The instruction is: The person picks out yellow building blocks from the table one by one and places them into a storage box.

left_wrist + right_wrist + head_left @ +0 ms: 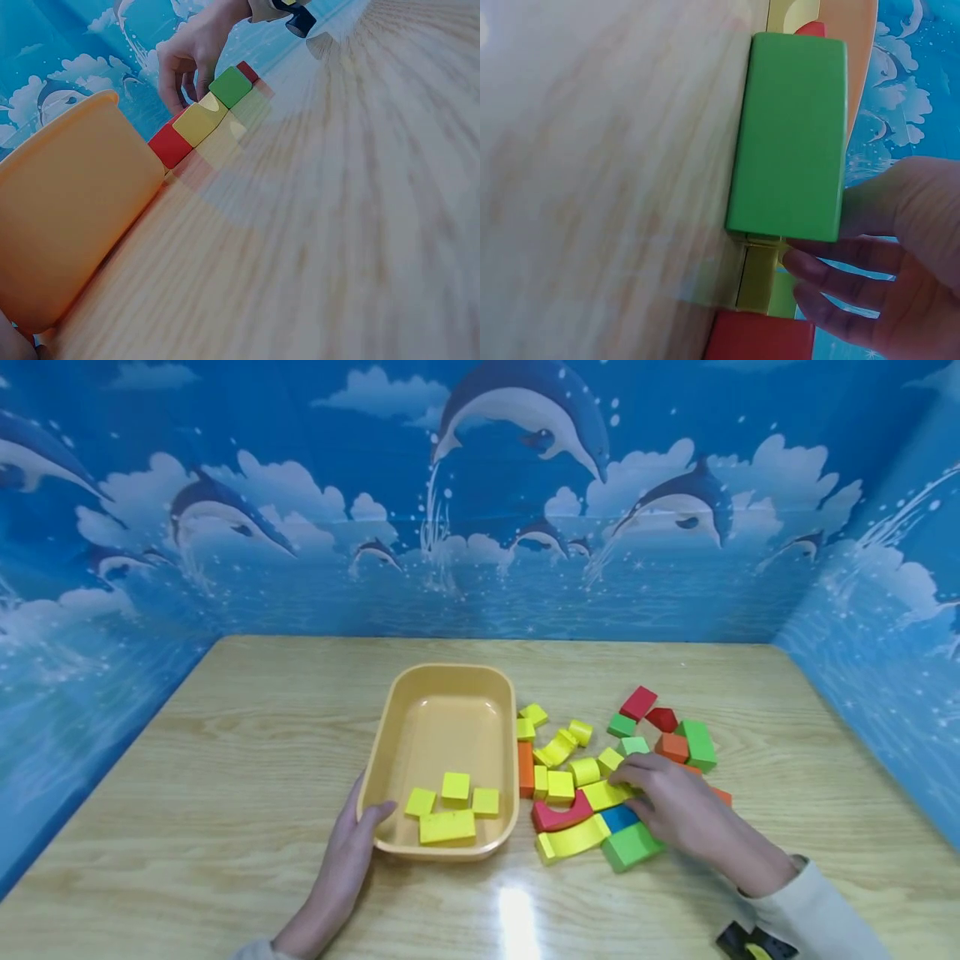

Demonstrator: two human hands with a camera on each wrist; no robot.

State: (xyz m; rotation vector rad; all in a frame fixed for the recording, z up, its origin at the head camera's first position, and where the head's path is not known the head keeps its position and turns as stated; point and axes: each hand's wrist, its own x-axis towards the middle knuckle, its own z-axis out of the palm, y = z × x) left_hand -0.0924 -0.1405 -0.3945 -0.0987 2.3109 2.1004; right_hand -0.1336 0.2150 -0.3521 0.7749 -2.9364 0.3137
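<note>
My left hand [348, 843] grips a tan plastic tray [512, 760] at its front-left side, thumb over the rim. Inside the tray, toward the front, lie several yellow blocks [447, 827]. My right hand [671, 797] reaches down into a spread of coloured blocks right of the tray. Its fingers and thumb pinch the right end of a yellow block [596, 796]. Close by are a blue block [619, 818], a green block [632, 847], a red arch block [562, 813] and a curved yellow block [573, 839]. In the right wrist view, the green block [791, 135] hides the thumb tip.
Further blocks lie behind the hand, among them a red block [639, 702], a long green block [697, 744] and a yellow cylinder [581, 732]. An orange block [527, 770] stands against the tray's right side. Dolphin-printed walls [480, 585] bound the wooden table [225, 793].
</note>
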